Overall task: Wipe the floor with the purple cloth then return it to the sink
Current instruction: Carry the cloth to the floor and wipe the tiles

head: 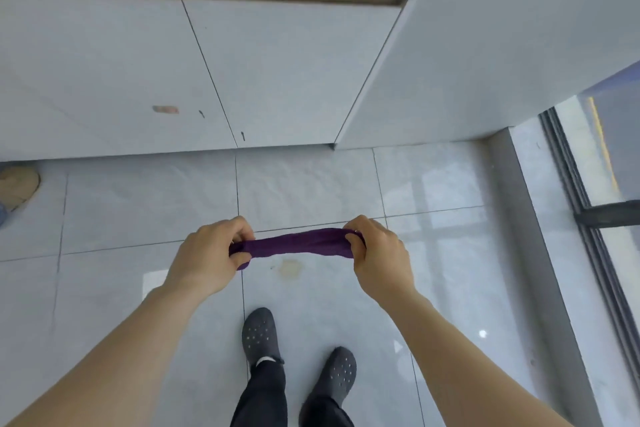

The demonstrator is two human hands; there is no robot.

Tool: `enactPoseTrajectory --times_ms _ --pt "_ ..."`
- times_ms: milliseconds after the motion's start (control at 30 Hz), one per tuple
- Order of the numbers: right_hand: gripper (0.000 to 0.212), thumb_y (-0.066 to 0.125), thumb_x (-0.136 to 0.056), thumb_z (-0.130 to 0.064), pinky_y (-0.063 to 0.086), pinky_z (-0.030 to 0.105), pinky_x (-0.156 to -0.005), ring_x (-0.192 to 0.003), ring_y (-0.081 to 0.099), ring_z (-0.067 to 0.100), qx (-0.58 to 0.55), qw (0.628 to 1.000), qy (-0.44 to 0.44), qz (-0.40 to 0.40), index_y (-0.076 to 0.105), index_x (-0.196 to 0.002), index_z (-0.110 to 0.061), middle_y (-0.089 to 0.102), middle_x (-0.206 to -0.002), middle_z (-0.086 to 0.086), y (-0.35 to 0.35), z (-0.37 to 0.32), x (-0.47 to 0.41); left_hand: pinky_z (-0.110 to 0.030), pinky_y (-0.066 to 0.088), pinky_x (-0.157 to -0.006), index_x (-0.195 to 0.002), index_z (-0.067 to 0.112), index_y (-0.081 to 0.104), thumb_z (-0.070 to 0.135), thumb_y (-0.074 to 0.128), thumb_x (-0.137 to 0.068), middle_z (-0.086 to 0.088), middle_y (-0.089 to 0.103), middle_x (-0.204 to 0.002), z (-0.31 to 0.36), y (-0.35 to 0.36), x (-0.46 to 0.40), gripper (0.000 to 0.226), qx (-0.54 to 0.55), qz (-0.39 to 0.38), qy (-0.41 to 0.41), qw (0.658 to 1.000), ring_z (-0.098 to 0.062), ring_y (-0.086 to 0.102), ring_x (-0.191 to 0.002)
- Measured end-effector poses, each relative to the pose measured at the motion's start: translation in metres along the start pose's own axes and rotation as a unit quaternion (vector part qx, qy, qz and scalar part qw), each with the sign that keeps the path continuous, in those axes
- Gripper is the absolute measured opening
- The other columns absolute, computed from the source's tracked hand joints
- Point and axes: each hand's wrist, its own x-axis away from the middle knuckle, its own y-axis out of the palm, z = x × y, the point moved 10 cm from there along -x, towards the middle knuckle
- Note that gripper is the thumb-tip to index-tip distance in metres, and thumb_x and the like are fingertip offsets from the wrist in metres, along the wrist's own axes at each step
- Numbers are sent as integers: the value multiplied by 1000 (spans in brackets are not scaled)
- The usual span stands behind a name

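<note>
Two hands hold the job between them: our left hand is closed on one end of the purple cloth and our right hand is closed on the other, so it hangs in the air as a bunched, slightly sagging band, clear of the floor. We take the brownish stain as our landmark: it shows just under the cloth's middle, so the cloth is held above it. We judge the cloth soft, limp and light, with nothing to break; whether it is wet we cannot tell. It will crumple wherever we pinch it, so for wiping we would gather it into a pad under one flat palm instead of holding the ends. Nearer to us than the stain stand our two dark clogs, which leave little kneeling room on that side. Left of the stain the tiles run open and bare, the best room for wide strokes, until a tan shoe of someone else at the far left. Right of it lie more glossy tiles, perhaps slick, then a grey sill and a dark window frame that bound our reach. Beyond the stain the cabinet doors rise from the floor as a hard edge. No sink is in view.
</note>
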Motion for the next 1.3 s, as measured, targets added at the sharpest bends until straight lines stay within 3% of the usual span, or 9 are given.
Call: enactPoseTrajectory --times_ms 367,567,667,900,967,1033,1167,1233,1300 --pt "16 45 -104 -13 50 43 -61 -69 59 34 24 998 15 -57 59 -101 -20 64 -90 2 251 142 0 -33 51 -77 -92 35 61 18 76 -85 18 67 -86 -157 238 -72 23 17 -74 -45 996 -17 67 -84" --pt "17 44 -103 -11 47 40 -58 -65 56 33 39 998 7 -43 60 -102 -18 62 -92 4 345 209 -17 -36 55 -81 -94 35 63 21 75 -87 13 73 -94 -215 339 -106 20 36 -99 -57 993 -17 69 -89" --pt "18 46 -102 -7 40 36 -61 -67 55 32 48 999 -10 -9 62 -101 -15 61 -90 5 386 230 -42 -36 53 -82 -100 30 65 24 72 -90 11 69 -96 -241 369 -138 14 42 -57 -52 996 -16 65 -91" --pt "22 52 -96 0 45 42 -78 -80 53 30 72 988 -70 116 67 -103 -16 61 -90 4 452 253 -124 -35 50 -83 -108 31 60 28 69 -92 16 66 -100 -286 392 -234 19 39 60 -8 997 -10 62 -93" --pt "25 56 -94 0 43 41 -83 -89 55 32 80 982 -83 151 67 -109 -16 63 -98 6 464 254 -141 -37 52 -83 -109 29 58 28 67 -92 14 67 -104 -295 396 -256 19 30 91 17 995 -12 63 -95" --pt "30 60 -95 -9 44 44 -96 -110 57 34 88 977 -102 163 63 -124 -15 63 -118 9 479 251 -148 -39 51 -88 -114 26 58 32 61 -94 8 66 -111 -297 404 -270 21 -15 120 58 991 -20 64 -101" --pt "64 51 -100 -53 21 53 -124 -153 26 31 108 972 -203 42 40 -153 -19 39 -160 9 545 216 -122 -43 23 -123 -144 22 48 44 47 -99 -2 49 -151 -305 421 -276 50 -141 156 110 971 -28 43 -141" --pt "74 43 -97 -67 14 59 -125 -158 8 30 144 956 -251 -52 26 -158 -29 21 -169 7 594 203 -101 -47 11 -128 -155 23 35 44 37 -102 -3 35 -164 -314 422 -276 57 -173 165 107 965 -26 26 -154" --pt "74 36 -97 -71 13 64 -123 -158 -2 31 181 945 -255 -94 17 -159 -37 9 -171 5 626 204 -97 -49 7 -128 -160 22 24 44 28 -103 -3 25 -168 -331 419 -280 60 -179 178 81 964 -24 16 -158"
